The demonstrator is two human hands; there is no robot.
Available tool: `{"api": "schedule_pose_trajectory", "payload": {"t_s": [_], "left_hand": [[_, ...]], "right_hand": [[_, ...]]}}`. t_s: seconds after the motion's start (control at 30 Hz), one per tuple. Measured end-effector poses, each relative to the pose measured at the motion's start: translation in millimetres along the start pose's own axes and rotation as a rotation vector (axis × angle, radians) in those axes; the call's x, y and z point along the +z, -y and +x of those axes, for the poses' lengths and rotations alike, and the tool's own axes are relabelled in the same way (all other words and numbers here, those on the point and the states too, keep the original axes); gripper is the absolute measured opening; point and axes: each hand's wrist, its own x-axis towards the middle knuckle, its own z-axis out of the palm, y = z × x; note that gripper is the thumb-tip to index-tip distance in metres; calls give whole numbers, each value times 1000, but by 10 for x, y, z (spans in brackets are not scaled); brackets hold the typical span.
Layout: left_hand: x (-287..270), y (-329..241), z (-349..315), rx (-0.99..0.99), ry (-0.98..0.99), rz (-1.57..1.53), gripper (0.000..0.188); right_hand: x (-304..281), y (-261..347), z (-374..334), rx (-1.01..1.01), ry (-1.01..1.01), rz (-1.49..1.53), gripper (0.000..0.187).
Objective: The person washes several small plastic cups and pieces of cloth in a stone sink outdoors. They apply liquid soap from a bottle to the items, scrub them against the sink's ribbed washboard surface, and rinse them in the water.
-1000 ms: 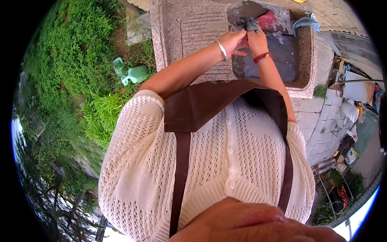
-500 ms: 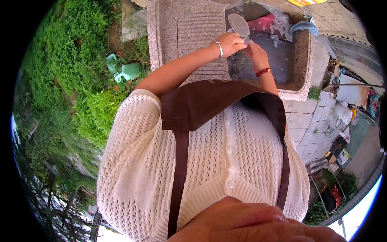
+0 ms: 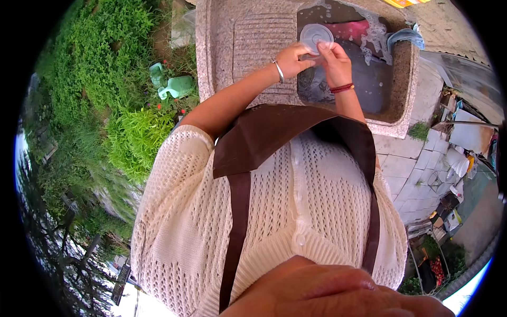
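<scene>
Both of my hands hold a round, clear plastic lid [image 3: 315, 36] above the left side of a stone sink basin. My left hand [image 3: 293, 61], with a silver bangle at the wrist, grips the lid's near left edge. On its near right edge, the fingers of my right hand [image 3: 335, 62] are closed. Under the hands, greyish soapy water [image 3: 364, 84] stands in the basin. A pink-red piece [image 3: 355, 27], perhaps cloth, lies partly under the suds at the far side.
A ribbed stone washboard [image 3: 264, 39] adjoins the basin on the left. Over the basin's right rim hangs a blue cloth [image 3: 405, 38]. A green plastic jug [image 3: 178, 87] lies among plants at left. Assorted clutter [image 3: 449, 203] sits beside paving at right.
The lid has turned from a tilted position to face up more flatly. My right hand has risen and now pinches the lid's edge; my left hand has moved slightly left and nearer.
</scene>
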Motion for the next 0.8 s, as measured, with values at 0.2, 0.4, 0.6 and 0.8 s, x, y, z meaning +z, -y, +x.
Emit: {"api": "schedule_pose_trajectory", "payload": {"t_s": [0.2,0.4,0.6,0.8], "left_hand": [[48,-236,79,-416,-442,-1128,36],[-218,-294,134,-161,121,-1838,61],[-493,-269,274,-132,4,-1679,55],[-719,-157,362,-133,-131,-1536,64]], "right_hand": [[267,90,76,-542,-234,-599,20],[405,225,-46,-436,141,-326,14],[192,524,-12,-750,290,-1087,28],[710,1291,2,-471,213,-574,33]]}}
